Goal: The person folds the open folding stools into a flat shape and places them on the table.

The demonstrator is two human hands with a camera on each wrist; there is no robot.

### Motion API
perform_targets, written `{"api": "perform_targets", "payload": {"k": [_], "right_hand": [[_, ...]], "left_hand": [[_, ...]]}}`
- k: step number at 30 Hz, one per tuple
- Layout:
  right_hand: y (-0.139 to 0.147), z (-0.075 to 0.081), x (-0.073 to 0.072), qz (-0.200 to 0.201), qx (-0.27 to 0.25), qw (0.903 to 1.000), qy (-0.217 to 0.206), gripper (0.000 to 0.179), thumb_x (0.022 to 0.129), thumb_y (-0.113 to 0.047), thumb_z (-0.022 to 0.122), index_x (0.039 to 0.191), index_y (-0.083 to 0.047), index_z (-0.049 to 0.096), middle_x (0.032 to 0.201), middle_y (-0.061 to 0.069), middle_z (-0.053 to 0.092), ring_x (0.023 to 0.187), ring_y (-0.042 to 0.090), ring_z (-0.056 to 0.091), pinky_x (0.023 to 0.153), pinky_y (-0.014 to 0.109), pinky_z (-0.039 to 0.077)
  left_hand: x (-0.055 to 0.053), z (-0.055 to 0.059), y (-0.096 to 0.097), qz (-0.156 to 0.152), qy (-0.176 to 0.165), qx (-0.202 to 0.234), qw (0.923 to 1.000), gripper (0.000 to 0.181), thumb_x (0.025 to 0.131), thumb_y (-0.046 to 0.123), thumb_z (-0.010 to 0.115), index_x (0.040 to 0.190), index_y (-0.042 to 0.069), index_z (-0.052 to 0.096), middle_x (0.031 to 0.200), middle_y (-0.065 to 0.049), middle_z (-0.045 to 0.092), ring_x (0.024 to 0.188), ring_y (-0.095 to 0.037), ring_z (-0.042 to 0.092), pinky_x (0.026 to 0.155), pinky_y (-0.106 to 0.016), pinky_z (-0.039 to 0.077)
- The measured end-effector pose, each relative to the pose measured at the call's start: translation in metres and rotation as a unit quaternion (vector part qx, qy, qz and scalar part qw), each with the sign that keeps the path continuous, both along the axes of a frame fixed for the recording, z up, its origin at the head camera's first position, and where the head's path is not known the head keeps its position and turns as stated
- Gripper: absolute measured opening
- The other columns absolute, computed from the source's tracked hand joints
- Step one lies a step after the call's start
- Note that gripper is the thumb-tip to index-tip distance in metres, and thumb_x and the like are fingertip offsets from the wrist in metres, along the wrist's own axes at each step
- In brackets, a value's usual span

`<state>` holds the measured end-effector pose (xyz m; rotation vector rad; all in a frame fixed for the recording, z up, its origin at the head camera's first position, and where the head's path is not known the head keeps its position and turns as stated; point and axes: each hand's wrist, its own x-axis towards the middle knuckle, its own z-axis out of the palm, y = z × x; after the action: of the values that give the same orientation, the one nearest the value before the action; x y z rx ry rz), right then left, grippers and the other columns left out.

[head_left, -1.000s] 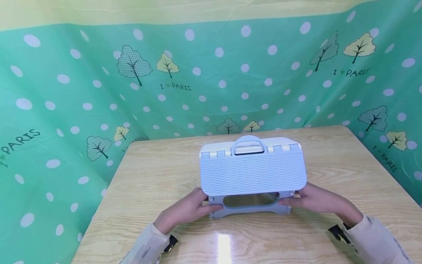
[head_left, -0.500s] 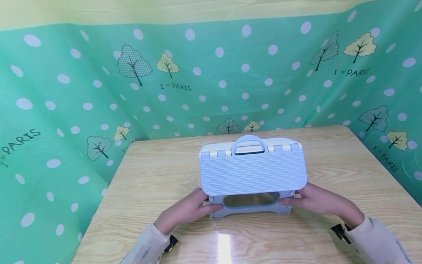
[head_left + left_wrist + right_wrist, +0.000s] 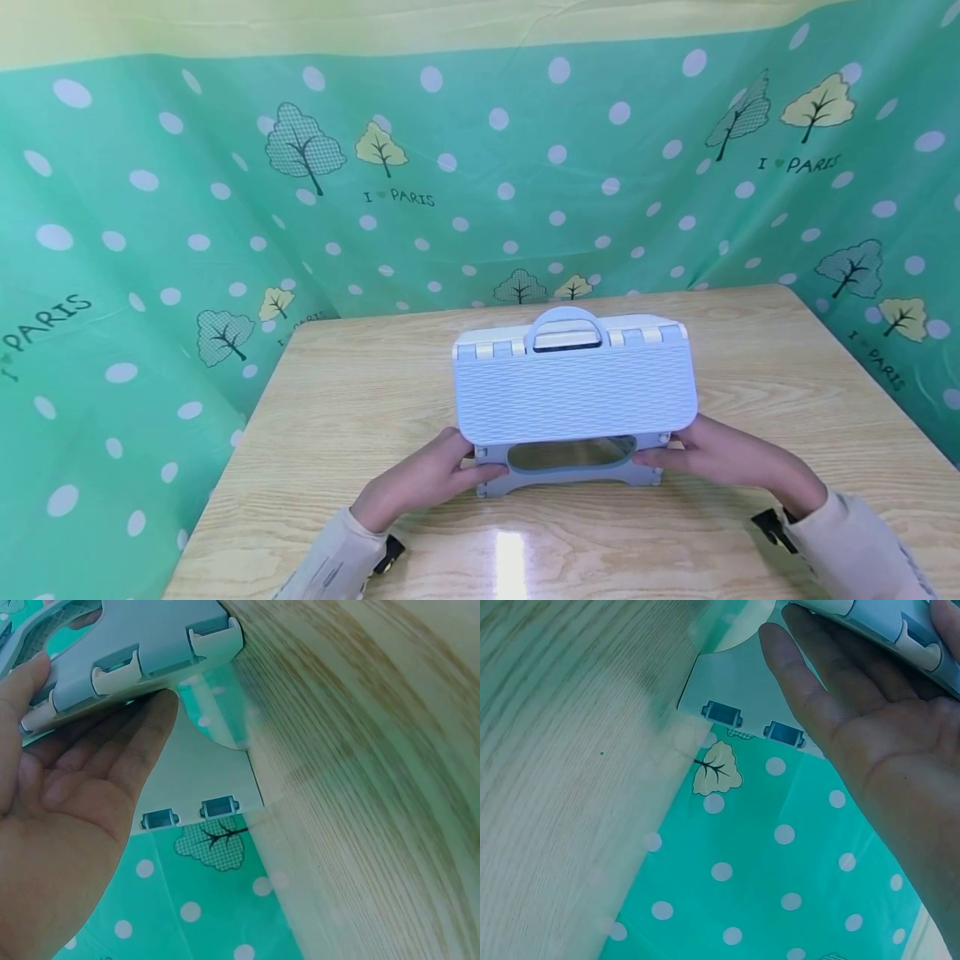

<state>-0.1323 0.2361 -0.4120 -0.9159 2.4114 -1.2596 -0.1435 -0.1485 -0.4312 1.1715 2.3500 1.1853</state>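
A pale blue folding stool [image 3: 576, 398] stands on the table, its ribbed top half tilted toward me and its carry handle [image 3: 566, 317] upright at the fold. My left hand [image 3: 423, 477] holds the left end of the near leg panel [image 3: 573, 477], thumb on the front. At the opposite end my right hand [image 3: 723, 450] grips the same panel, its thumb by the oval cutout. In the left wrist view, the fingers [image 3: 142, 742] lie behind the leg panel [image 3: 154, 637]. The right wrist view shows the fingers [image 3: 795, 671] behind it too. The far side is hidden in the head view.
The wood-grain table [image 3: 360, 383] spreads around the stool. A green polka-dot curtain [image 3: 450, 183] with tree prints hangs behind the table and on both sides. Black straps show under both sleeves, and light reflects off the table's near part.
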Motion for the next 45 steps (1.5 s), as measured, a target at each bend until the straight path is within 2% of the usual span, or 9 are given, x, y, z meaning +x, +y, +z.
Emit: {"api": "perform_targets", "payload": {"k": [7,12,16,21,28,45], "right_hand": [[0.0002,-0.0009,-0.0008,0.004,-0.011,0.9999,0.01,0.081,0.094,-0.025,0.069,0.157,-0.03,0.019,0.156,0.003,0.028,0.134,-0.001,0.032,0.102,0.017,0.039],[0.0009,-0.0014,-0.0012,0.019,-0.019,0.9994,0.02,0.082,0.095,-0.022,0.068,0.158,-0.026,0.016,0.155,0.009,0.028,0.132,-0.002,0.033,0.1,0.018,0.041],[0.0012,-0.0015,-0.0012,0.018,-0.017,0.9995,0.018,0.082,0.096,-0.023,0.068,0.158,-0.027,0.015,0.155,0.01,0.028,0.132,-0.002,0.034,0.1,0.018,0.041],[0.0011,-0.0016,-0.0012,0.016,-0.015,0.9996,0.016,0.083,0.096,-0.023,0.068,0.159,-0.027,0.013,0.156,0.01,0.027,0.132,-0.001,0.034,0.1,0.018,0.041],[0.0009,-0.0015,-0.0015,0.015,-0.017,0.9997,0.004,0.084,0.096,-0.024,0.068,0.158,-0.029,0.013,0.156,0.01,0.028,0.132,-0.001,0.034,0.1,0.019,0.041],[0.0009,-0.0028,-0.0024,0.016,-0.016,0.9997,0.013,0.081,0.096,-0.024,0.068,0.158,-0.028,0.015,0.154,0.009,0.032,0.133,0.0,0.035,0.101,0.02,0.041]], "left_hand": [[0.0,0.0,0.0001,0.0,-0.014,-0.002,0.9999,0.056,0.102,0.033,0.057,0.153,0.03,0.033,0.15,0.011,0.046,0.135,-0.011,0.046,0.109,-0.032,0.042],[0.0005,0.0005,0.0004,0.003,-0.019,-0.002,0.9998,0.056,0.102,0.033,0.056,0.153,0.031,0.032,0.15,0.011,0.045,0.135,-0.012,0.046,0.11,-0.033,0.041],[0.0009,0.0012,0.0008,0.011,-0.038,-0.005,0.9992,0.056,0.102,0.033,0.057,0.153,0.035,0.032,0.151,0.015,0.043,0.136,-0.01,0.044,0.112,-0.032,0.039],[0.0012,0.0008,0.0006,0.013,-0.045,-0.011,0.9988,0.054,0.103,0.033,0.055,0.152,0.035,0.034,0.149,0.016,0.045,0.134,-0.009,0.046,0.11,-0.032,0.041],[0.0011,0.0015,0.0003,0.005,-0.04,-0.013,0.9991,0.054,0.104,0.034,0.053,0.154,0.032,0.032,0.149,0.013,0.046,0.132,-0.009,0.048,0.108,-0.032,0.043],[0.0008,-0.0003,0.0016,0.003,-0.033,-0.007,0.9994,0.059,0.104,0.032,0.053,0.156,0.033,0.025,0.153,0.009,0.041,0.134,-0.011,0.045,0.109,-0.034,0.043]]}}
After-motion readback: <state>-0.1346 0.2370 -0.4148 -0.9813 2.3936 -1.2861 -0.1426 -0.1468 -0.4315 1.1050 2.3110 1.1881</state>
